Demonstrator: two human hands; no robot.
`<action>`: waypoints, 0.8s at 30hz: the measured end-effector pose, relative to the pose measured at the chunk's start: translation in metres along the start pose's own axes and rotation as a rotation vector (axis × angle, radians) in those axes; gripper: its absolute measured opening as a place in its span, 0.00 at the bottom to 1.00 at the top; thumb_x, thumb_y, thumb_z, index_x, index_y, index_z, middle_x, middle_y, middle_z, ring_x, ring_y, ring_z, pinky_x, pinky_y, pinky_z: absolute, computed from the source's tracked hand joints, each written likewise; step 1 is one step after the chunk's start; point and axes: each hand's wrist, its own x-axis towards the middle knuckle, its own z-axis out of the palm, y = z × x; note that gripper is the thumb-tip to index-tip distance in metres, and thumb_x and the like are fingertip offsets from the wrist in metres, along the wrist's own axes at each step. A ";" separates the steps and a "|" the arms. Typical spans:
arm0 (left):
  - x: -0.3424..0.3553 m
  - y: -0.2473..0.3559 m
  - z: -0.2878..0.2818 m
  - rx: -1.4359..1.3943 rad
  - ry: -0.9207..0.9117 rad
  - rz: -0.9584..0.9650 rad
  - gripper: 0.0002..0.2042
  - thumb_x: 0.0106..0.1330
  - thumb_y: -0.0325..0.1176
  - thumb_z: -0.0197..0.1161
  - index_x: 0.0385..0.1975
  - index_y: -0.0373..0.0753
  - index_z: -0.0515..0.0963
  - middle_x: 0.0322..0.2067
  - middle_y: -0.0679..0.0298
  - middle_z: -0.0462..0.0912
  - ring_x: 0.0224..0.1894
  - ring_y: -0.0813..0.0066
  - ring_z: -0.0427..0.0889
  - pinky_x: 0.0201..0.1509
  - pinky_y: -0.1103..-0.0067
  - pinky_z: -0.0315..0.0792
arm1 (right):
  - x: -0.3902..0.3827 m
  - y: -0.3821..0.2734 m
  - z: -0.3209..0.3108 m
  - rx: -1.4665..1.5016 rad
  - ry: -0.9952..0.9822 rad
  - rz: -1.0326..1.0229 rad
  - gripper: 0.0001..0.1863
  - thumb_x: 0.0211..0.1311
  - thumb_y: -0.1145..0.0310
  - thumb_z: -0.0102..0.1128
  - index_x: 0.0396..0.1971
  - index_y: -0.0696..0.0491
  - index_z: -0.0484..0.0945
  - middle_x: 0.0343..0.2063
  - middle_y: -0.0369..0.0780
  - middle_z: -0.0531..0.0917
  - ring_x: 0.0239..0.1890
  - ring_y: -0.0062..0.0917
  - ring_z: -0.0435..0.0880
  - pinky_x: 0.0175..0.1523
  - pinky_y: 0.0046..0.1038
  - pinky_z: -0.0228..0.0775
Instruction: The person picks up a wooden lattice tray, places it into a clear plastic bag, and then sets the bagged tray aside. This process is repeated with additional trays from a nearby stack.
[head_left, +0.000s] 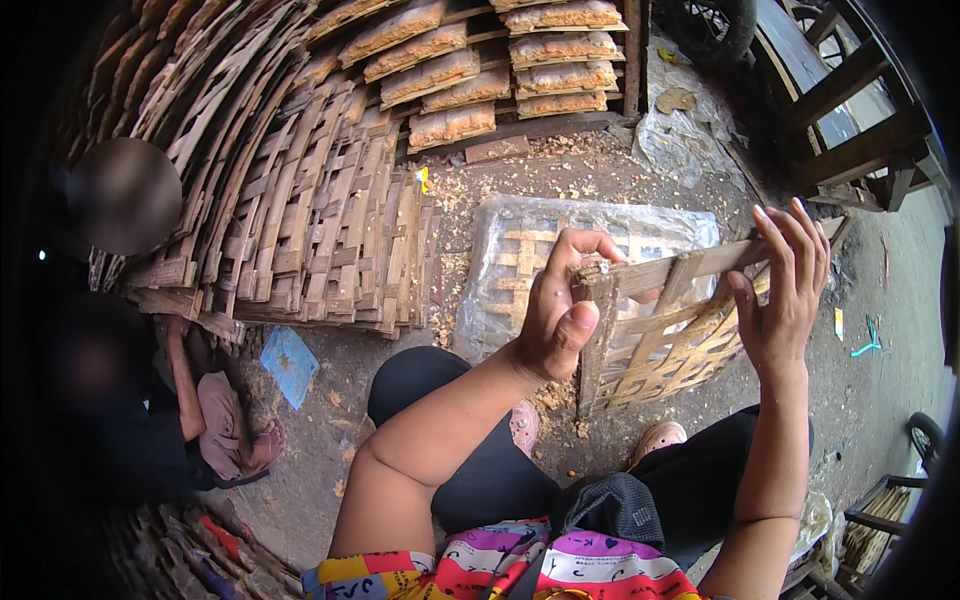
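A woven bamboo tray with a wooden rim stands tilted on one edge in front of my knees. My left hand is closed round its upper left corner, with the thumb on the near side. Close by the top rim, toward its right end, is my right hand. Its fingers are stretched and apart; whether they touch the rim I cannot tell. Behind the upright tray, clear plastic sheeting lies on the ground, with a pale bamboo lattice showing through it.
Stacked woven trays lean at the left. Beyond them, tiers of trays carry orange-white slabs. Another person's arm and foot show at the left. A blue sheet, crumbs and a wooden frame at the far right surround the spot.
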 end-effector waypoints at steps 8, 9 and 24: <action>0.007 0.010 0.004 0.252 -0.105 -0.085 0.40 0.56 0.58 0.68 0.56 0.31 0.60 0.51 0.55 0.69 0.51 0.65 0.77 0.56 0.69 0.68 | -0.010 0.030 -0.015 0.000 -0.066 -0.121 0.30 0.57 0.43 0.56 0.49 0.53 0.77 0.37 0.41 0.79 0.46 0.38 0.76 0.63 0.45 0.63; 0.007 0.010 0.005 0.261 -0.141 -0.085 0.36 0.57 0.54 0.69 0.54 0.32 0.63 0.49 0.56 0.72 0.50 0.67 0.78 0.56 0.70 0.68 | -0.008 0.034 -0.022 0.030 -0.100 -0.134 0.30 0.57 0.42 0.54 0.48 0.53 0.77 0.35 0.41 0.79 0.45 0.38 0.76 0.58 0.42 0.66; -0.001 0.028 0.015 0.357 -0.247 -0.139 0.23 0.62 0.42 0.69 0.50 0.38 0.70 0.30 0.65 0.86 0.39 0.76 0.86 0.45 0.78 0.76 | -0.023 0.084 -0.040 0.075 -0.047 0.056 0.47 0.64 0.29 0.31 0.65 0.57 0.64 0.56 0.45 0.76 0.59 0.37 0.73 0.63 0.39 0.61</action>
